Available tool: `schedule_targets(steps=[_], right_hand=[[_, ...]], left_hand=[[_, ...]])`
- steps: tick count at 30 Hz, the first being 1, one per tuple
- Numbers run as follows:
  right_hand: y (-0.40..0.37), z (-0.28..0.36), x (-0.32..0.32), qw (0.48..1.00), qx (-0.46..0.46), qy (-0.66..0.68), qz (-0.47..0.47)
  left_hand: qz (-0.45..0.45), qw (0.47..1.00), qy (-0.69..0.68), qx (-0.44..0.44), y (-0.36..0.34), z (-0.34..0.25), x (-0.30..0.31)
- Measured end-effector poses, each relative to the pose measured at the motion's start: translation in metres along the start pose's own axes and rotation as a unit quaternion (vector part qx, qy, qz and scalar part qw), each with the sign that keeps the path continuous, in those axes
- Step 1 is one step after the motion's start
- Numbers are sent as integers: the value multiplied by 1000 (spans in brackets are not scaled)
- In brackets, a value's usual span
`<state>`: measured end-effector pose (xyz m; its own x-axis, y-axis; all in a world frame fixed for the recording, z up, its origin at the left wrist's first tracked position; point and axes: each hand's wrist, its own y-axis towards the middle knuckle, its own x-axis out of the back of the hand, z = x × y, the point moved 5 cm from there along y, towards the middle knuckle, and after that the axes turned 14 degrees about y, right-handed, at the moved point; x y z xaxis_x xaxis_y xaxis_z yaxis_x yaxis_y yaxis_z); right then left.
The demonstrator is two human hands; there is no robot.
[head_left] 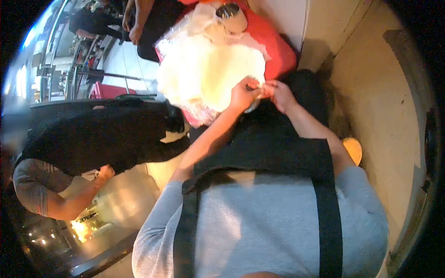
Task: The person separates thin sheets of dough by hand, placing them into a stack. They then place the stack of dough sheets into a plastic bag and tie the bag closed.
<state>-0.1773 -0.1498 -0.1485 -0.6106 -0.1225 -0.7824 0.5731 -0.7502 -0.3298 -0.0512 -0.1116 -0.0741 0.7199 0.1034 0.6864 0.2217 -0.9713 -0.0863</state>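
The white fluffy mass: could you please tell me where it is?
The white fluffy mass lies upper centre in the head view, on the red surface, ahead of the left hand and right hand, which meet at its near edge.

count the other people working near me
2: a person in a black apron bent over at the left, and a second person at the top, beyond the white mass; more may be hidden.

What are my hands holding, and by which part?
The left hand and right hand pinch the near edge of the white mass; finer grip detail is blurred.
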Motion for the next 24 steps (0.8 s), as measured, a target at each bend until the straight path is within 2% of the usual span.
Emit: schedule_targets(steps=[3, 5, 9, 11, 13, 16, 17, 20, 22, 24], right_hand=[[-2, 0, 7, 999, -23, -10, -31], [2, 4, 8, 1000, -5, -4, -8], [-6, 2, -1, 1000, -14, -20, 7], [-9, 5, -6, 999, 7, -49, 10], [-10, 10, -11, 996, 43, -70, 22], [-8, 10, -6, 994, 63, -84, 21], [-9, 11, -5, 996, 61, -72, 8], [-14, 21, -9, 995, 75, -59, -20], [-21, 26, -23, 990, 110, -79, -24], [-15, 20, -18, 981, 134, -140, 13]], left_hand=[[-4, 1000, 5, -25, 9, 2, -4], [14, 1000, 5, -14, 5, 4, -5], [34, 995, -96, 3, 4, 17, -12], [14, 998, -54, 12, 1, 18, -11], [-2, 1000, -18, 5, 0, -11, 0], [-67, 997, 29, 6, 7, 8, 3], [-68, 997, -34, 28, 8, 12, 5], [-34, 997, -32, 61, 8, 18, 9], [-35, 999, -37, 9, 3, 14, -1], [-28, 998, -37, -39, -7, 0, -7]])
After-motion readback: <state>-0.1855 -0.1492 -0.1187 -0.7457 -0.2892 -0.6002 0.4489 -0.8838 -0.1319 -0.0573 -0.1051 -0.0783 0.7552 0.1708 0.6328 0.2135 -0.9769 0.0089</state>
